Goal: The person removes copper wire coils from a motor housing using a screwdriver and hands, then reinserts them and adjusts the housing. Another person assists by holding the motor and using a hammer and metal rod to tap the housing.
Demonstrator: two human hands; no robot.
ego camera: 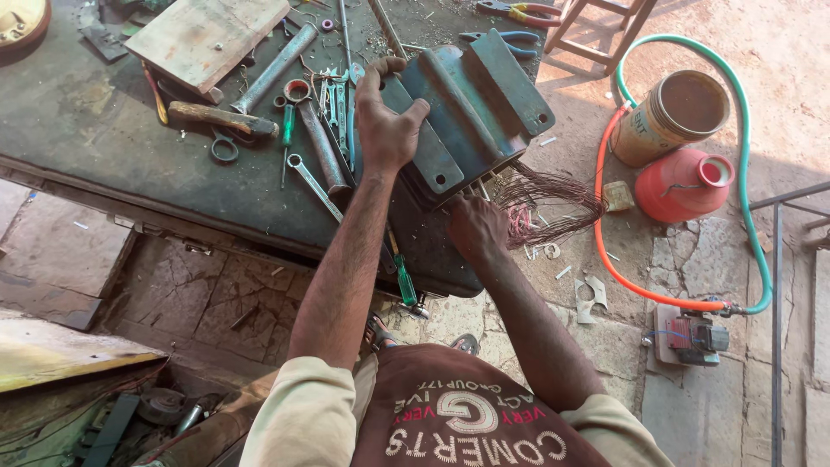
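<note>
While the motor housing (471, 108) lies tilted at the counter's (104, 130) right edge, the left hand (387, 121) grips its near-left rim; the right hand (474, 227), closed, grasps beneath by the copper wires (553, 203).

Short beige sleeves, maroon top with pale printed lettering

One blue-green motor housing (471, 108), two hoses (605, 251), one red jug (679, 186), one tin can (670, 117), two pliers (519, 12).
</note>
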